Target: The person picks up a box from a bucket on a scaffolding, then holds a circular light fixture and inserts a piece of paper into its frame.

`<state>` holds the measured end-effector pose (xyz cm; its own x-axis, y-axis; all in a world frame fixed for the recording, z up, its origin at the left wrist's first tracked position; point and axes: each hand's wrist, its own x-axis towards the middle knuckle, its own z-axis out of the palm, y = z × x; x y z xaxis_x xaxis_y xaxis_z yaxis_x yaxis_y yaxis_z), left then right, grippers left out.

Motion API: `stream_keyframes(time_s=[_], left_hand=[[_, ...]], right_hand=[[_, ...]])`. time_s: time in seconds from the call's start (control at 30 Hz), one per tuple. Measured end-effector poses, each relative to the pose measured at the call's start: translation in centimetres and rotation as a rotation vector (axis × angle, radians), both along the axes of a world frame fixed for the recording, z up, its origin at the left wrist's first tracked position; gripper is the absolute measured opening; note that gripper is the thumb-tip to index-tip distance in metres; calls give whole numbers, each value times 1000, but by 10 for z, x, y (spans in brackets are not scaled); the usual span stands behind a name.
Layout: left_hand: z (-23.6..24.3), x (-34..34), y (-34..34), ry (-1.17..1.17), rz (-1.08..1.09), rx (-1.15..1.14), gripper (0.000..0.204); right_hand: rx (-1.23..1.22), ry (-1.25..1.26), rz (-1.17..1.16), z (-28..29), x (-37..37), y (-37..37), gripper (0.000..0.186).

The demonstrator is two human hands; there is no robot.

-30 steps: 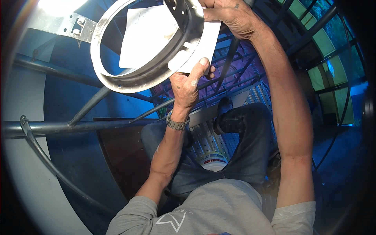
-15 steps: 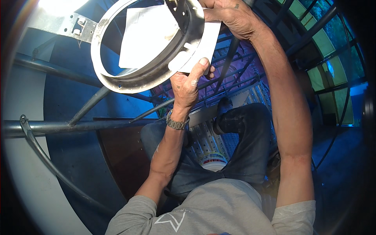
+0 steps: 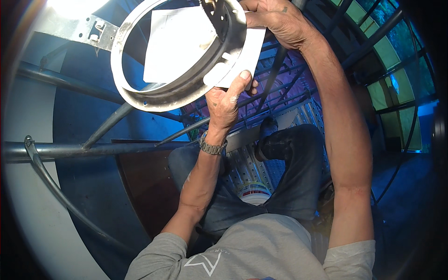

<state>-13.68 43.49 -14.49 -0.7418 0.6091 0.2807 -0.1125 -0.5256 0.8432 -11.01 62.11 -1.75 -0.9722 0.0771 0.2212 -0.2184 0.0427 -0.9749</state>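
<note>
A round white metal ring with a dark inner collar (image 3: 154, 95) is held up in front of me, tilted. A white sheet of paper (image 3: 175, 42) shows through and behind it. My left hand (image 3: 226, 100), with a metal watch on its wrist, pinches the ring's lower right rim and the paper's edge with thumb on top. My right hand (image 3: 275, 18) grips the ring's upper right part and the paper's top corner.
A grey metal bracket (image 3: 77, 30) sits at the upper left. Steel tubes (image 3: 70, 150) and a dark cable (image 3: 51, 186) cross on the left. Below my bent knees lie a perforated metal tread (image 3: 298, 116) and a white bucket (image 3: 254, 191). Railings curve at the right.
</note>
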Motion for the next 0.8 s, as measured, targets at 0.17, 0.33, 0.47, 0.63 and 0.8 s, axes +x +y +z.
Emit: stream_keyframes(time_s=[0.17,0.33,0.47,0.63,0.8], left_hand=[[0,0,-1,13,3,-14,21],[1,1,-1,0,3,-10,22],[0,1,-1,6,4,-17,22],[1,0,-2,11,5,-18,22],[3,0,-1,15,-3,-20,22]], right_hand=[[-27,17,19,-1,-1,0,46],[2,-20,-21,5,2,-6,46],[6,-20,-34,3,1,-4,47],[-9,2,2,0,0,-1,46],[-21,2,6,1,1,-1,46]])
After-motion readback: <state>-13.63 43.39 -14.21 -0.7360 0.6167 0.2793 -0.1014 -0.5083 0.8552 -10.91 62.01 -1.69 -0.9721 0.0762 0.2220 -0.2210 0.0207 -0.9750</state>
